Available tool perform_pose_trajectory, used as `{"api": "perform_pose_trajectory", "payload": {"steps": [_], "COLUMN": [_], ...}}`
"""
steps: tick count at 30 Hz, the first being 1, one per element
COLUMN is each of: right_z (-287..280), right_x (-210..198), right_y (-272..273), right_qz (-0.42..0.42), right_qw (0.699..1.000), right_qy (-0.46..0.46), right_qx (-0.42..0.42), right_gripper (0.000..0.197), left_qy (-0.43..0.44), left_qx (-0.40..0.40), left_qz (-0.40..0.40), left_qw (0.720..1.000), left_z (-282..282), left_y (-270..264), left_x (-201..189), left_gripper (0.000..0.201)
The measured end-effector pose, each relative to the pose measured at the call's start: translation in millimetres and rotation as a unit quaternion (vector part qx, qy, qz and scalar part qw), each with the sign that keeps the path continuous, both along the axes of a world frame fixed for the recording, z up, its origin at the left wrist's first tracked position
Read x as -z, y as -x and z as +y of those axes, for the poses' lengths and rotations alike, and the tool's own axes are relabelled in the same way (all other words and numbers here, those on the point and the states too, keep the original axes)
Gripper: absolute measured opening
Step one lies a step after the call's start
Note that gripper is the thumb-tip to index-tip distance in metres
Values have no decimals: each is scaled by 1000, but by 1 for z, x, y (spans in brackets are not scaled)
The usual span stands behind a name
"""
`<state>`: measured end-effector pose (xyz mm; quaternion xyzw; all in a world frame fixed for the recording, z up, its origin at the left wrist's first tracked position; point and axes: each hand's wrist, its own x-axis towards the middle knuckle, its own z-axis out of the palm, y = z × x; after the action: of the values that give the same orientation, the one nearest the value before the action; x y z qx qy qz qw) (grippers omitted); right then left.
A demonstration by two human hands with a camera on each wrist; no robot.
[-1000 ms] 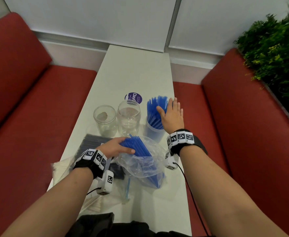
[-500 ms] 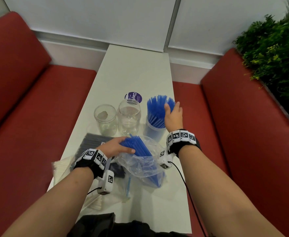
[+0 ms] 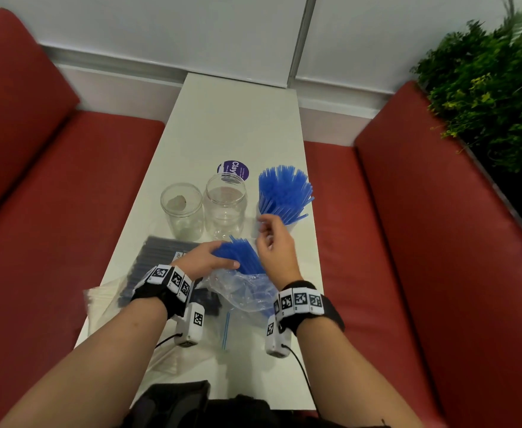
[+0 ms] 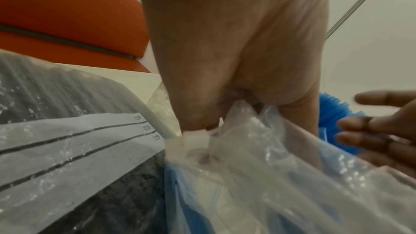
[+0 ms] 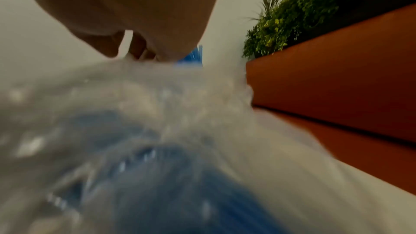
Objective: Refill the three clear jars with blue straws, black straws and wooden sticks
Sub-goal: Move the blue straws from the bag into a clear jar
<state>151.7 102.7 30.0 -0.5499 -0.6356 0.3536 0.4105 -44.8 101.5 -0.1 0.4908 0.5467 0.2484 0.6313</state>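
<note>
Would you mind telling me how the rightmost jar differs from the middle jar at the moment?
The rightmost jar is packed with blue straws that fan out above its rim; the middle jar holds none. The right hand partly hides the rightmost jar; the middle jar stands unobstructed. Both stand upright on the white table.

Three clear jars (image 3: 224,208) stand side by side, the rightmost packed with upright blue straws (image 3: 284,191).
</note>
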Motion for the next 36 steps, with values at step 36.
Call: {"api": "perform_pose_trajectory", "payload": {"steps": [36], "right_z": [10], "right_x": [-11], "right_y": [-2], "right_qz": [157], "right_qw": [977], "right_qy": [141], "right_qx": [6], "right_gripper": [33], "left_qy": [-27], "left_qx": [-3], "left_qz": [-5], "left_qw": [1000], "left_z": [-2], "left_y": [4], "left_x": [-12], "left_gripper": [42]}}
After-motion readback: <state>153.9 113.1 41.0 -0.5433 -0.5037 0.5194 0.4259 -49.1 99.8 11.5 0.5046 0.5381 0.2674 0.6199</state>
